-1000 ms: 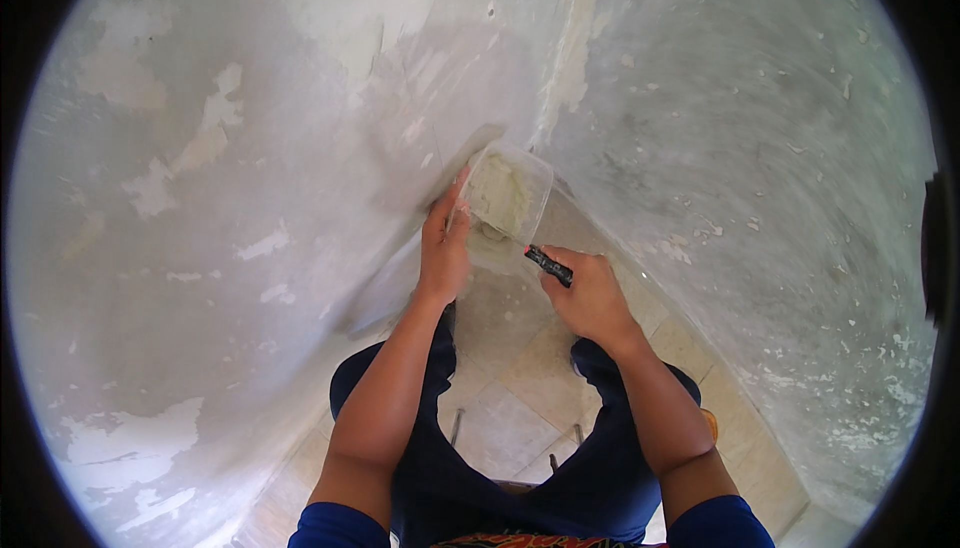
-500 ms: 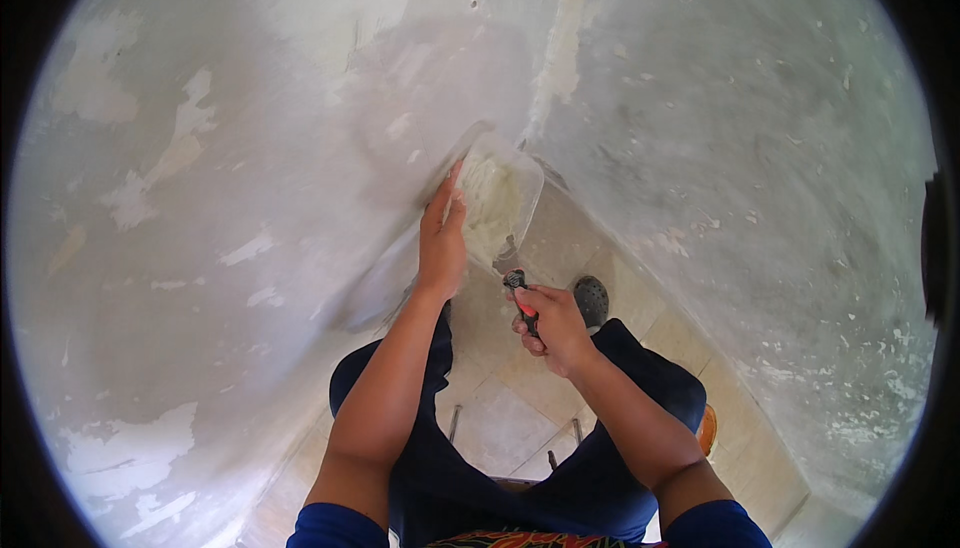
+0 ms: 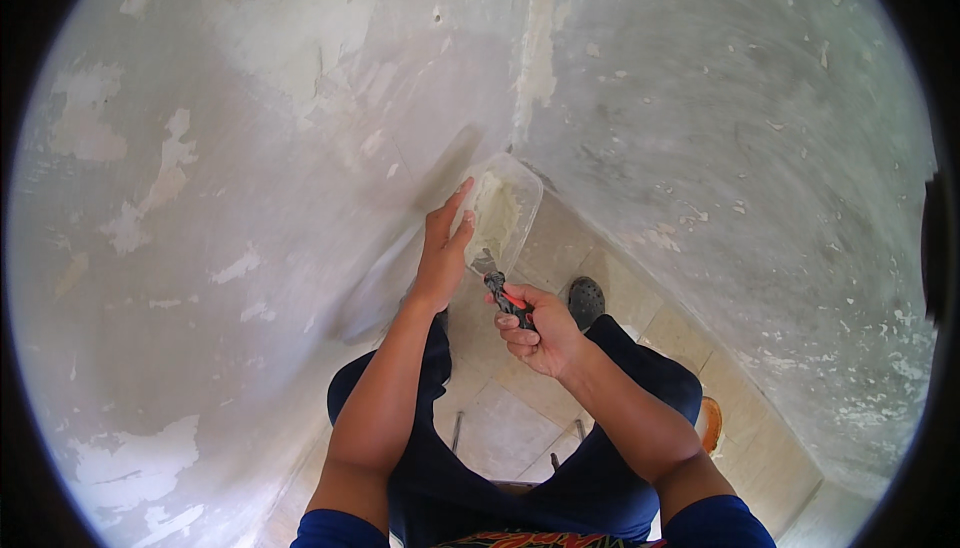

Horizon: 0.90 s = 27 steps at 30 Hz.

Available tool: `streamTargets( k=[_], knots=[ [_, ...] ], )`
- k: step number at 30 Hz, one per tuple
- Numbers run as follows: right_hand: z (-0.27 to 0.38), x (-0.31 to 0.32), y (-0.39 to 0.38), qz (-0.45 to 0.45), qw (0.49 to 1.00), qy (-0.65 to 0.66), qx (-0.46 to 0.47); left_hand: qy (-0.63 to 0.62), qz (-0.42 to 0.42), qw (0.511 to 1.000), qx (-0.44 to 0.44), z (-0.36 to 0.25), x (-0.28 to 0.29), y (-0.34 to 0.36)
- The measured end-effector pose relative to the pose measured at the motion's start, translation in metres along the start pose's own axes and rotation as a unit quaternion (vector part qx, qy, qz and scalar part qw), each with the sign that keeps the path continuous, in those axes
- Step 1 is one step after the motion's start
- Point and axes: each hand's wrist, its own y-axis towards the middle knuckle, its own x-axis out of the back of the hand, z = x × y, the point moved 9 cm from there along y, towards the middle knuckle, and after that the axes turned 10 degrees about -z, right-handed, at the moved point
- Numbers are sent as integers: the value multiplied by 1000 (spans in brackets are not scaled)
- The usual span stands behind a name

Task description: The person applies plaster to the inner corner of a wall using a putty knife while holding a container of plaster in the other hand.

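Putty knife dips into a clear tub near a wall corner

The left hand [image 3: 440, 253] is clamped on the left side of a clear plastic tub [image 3: 530, 203], its fingers stretched along the outer wall and its thumb by the rim. The tub is tilted, ahead of the person and near the foot of the corner where two walls meet. Pale paste [image 3: 495, 210] covers much of its inside. The right hand [image 3: 540, 333] is closed around the black-and-red handle of a putty knife [image 3: 496, 284], whose blade reaches the tub's near end; pale smears mark some of the fingers.

The left wall [image 3: 250, 188] is grey with ragged whitish patches, and the right wall [image 3: 720, 168] is grey with swirling marks and small pale flecks. A cream strip [image 3: 538, 43] runs down beside the corner line. Below lies a tiled floor [image 3: 500, 418], seen between legs in dark trousers [image 3: 672, 383]. A dark perforated clog [image 3: 586, 300] shows beyond the right knee, and an orange object [image 3: 711, 424], partly hidden, sits beside that leg
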Motion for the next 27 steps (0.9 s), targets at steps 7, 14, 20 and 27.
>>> streamTargets(
  k=[7, 14, 20, 27],
  knots=[
    [0, 4, 8, 36, 999, 25, 23, -60, 7, 997, 36, -1, 1, 2],
    [18, 0, -15, -31, 974, -88, 205, -210, 14, 974, 88, 4, 2, 3],
    [63, 9, -33, -164, 855, -209, 446, -224, 8, 969, 100, 11, 6, 6],
    [77, -26, -74, -234, 488, -532, 651, -302, 1, 931, 206, 6, 5, -2]
  ],
)
